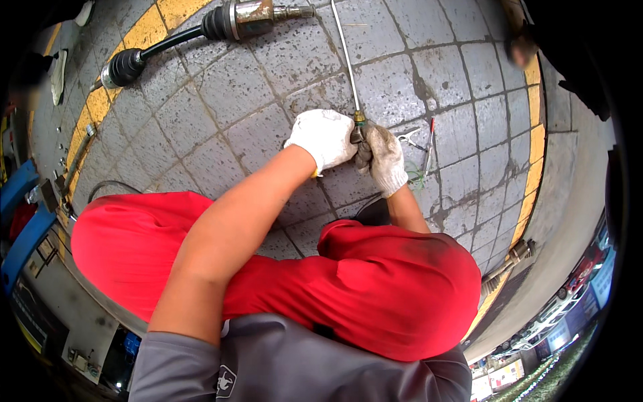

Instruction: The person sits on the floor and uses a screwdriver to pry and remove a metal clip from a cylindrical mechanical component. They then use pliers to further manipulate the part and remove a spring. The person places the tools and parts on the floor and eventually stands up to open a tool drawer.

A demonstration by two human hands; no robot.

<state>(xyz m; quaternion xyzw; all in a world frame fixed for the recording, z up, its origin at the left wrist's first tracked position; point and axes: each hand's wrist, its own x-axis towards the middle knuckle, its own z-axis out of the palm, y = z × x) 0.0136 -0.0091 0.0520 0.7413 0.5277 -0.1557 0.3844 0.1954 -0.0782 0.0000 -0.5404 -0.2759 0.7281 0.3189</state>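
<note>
Drive shaft (173,42) on tiled floor (234,94)

An axle (173,44) lies on the tiled floor (224,94), its left end over a yellow stripe (149,28). Blue metalwork (28,246) stands far left; cars (553,309) line up lower right.

Gloves (323,137) matt cloth; rod (345,57) smooth, probably metal.

Long thin pale rod (350,77), approx. straight, runs up the view, far end cut off at top edge; nr. end w/ yellowish-green fitting (360,118), held, partly hidden.
</note>
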